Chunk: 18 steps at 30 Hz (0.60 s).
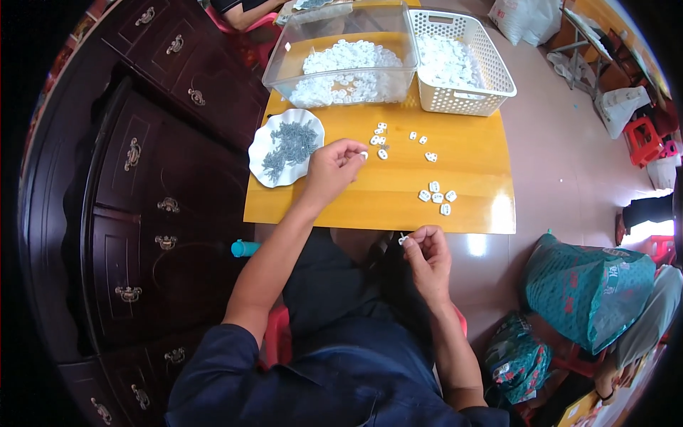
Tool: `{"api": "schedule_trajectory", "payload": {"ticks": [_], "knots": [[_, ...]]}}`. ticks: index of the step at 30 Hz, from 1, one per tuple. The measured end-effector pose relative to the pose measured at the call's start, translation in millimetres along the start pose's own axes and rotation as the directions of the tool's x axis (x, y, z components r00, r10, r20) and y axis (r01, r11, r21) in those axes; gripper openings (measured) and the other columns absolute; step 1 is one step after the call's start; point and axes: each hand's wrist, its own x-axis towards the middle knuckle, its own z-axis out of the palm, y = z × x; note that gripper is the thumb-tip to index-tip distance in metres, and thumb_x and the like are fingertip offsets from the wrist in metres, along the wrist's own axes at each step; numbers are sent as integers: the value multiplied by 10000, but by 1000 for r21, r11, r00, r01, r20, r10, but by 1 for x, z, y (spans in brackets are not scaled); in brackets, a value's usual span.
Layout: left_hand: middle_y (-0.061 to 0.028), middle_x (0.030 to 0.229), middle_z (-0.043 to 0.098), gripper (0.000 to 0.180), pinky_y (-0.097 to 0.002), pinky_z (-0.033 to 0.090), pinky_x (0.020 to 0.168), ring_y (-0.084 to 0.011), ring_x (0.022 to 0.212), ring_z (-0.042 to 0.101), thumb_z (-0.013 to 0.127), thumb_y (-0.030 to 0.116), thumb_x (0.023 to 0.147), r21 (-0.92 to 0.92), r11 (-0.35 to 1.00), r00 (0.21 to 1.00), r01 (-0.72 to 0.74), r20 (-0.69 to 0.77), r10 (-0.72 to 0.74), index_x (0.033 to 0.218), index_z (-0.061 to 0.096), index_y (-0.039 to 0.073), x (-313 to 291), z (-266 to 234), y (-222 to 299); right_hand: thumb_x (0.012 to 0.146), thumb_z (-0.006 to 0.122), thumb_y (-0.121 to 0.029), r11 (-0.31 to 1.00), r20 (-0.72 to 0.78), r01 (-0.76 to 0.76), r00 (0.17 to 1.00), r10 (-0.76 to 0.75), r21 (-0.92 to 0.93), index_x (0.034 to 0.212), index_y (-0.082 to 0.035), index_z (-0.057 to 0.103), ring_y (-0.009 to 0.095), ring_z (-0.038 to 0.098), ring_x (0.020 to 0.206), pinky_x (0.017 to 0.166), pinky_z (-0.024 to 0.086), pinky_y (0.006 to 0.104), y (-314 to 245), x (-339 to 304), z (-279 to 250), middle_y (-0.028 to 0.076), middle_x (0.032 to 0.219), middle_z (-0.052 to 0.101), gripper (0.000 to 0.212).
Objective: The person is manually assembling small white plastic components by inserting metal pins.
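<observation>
Over the table, my left hand (pixel 333 172) is closed in a pinch on a small white plastic piece (pixel 363 154). Just past the table's front edge, my right hand (pixel 430 262) pinches another white plastic piece (pixel 403 240), from which a thin metal pin or screw sticks up. Beyond my left fingertips lies a loose group of white pieces with dark holes (pixel 383 154). Nearer my right hand sits a cluster of several white pieces (pixel 437 198). Left of my left hand, a white scalloped plate (pixel 259 154) holds a heap of small grey metal screws or pins (pixel 290 146).
At the table's (pixel 341 210) far side stand a clear plastic bin (pixel 284 60) and a white perforated basket (pixel 469 103), both holding white pieces. Dark drawers (pixel 135 171) line the left. On the right floor are teal bags (pixel 583 285), a red stool (pixel 642 141) and another person's arm (pixel 608 377).
</observation>
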Motion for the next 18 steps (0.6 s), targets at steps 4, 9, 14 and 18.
{"api": "schedule_trajectory", "payload": {"ticks": [4,9,14,18], "knots": [[20,827,627,228,-186,448,571,-21,638,526,651,35,920,-274,943,971,187,195,-136,1144,661,-7,-29,1,5,972,629,-22,1000,4,-17,1000,17,-9,1038,-51,510,61,552,748,675,463,201,-1,0,2,1,881,585,139],[15,879,635,215,-174,464,592,-16,655,541,655,42,949,-342,896,928,282,335,-164,1158,662,-10,-54,10,11,964,630,-7,999,-39,-19,999,21,34,998,-29,525,36,537,717,661,447,189,-8,0,6,-13,837,586,113],[32,901,639,246,-160,461,611,2,706,559,667,33,946,-304,913,892,273,434,-122,1189,661,-8,-68,14,8,972,625,-17,999,14,-39,999,38,20,1045,-53,511,56,547,771,685,462,198,-9,-1,2,-2,895,575,140],[34,907,639,254,-152,444,629,13,713,541,672,14,935,-274,941,886,198,460,-53,1188,666,-9,-74,15,7,971,624,-15,999,15,-43,999,42,28,1049,-56,509,57,549,770,688,462,197,-9,-2,2,-2,899,580,144]]}}
